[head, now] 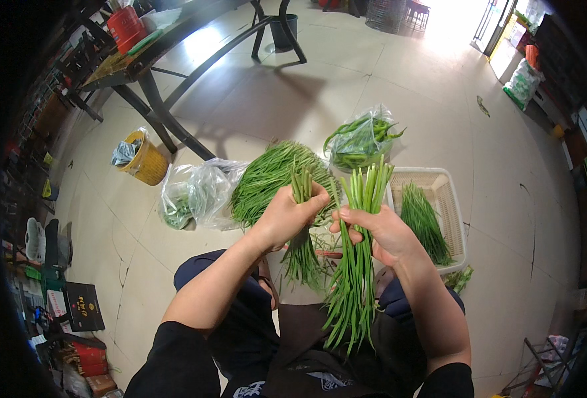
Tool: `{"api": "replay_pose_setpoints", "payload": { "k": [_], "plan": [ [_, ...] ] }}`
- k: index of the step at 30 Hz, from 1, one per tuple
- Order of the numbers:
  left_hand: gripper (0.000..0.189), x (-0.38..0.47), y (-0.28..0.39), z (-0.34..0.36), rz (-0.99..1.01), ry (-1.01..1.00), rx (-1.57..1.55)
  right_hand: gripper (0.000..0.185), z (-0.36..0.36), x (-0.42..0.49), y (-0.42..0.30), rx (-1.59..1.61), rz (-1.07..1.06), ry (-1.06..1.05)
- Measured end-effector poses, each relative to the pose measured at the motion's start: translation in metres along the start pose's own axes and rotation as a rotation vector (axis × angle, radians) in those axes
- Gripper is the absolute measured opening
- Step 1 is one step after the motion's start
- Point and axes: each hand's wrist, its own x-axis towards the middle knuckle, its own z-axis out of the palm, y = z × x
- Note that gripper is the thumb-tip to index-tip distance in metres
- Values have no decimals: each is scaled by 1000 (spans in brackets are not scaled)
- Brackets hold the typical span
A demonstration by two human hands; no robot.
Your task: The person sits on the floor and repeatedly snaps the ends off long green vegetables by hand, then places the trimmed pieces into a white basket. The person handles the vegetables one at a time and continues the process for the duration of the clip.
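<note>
My left hand (293, 211) grips a small bunch of green garlic chives (302, 258), stem ends up and leaves hanging down. A larger bunch of chives (355, 283) is in my right hand (373, 226), its pale stems pointing up and its long leaves drooping over my dark apron (303, 343). The two hands are close together above my knees. Behind my left hand, a big heap of chives (273, 169) lies on the floor. To the right of my right hand, a cream plastic basket (447, 199) holds a bundle of chives (422, 229).
A clear bag of long green peppers (365, 142) stands beyond the hands. Left of the heap lies a plastic bag with greens (179, 204), near a yellow bin (146, 161). A wooden table (119, 67) stands at upper left. Trimmed scraps (325, 241) lie between my feet.
</note>
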Motion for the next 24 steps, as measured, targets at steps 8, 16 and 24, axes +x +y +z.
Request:
{"api": "replay_pose_setpoints", "payload": {
  "k": [8, 16, 24],
  "plan": [
    [17, -3, 0, 4, -49, -104, -186, 21, 1, 3, 5, -41, -16, -15],
    [18, -6, 11, -4, -22, -214, -197, 22, -2, 1, 6, 13, -42, -120],
    [19, -3, 12, -15, 55, -35, 28, 22, -5, -1, 2, 28, 29, -107]
  ]
}}
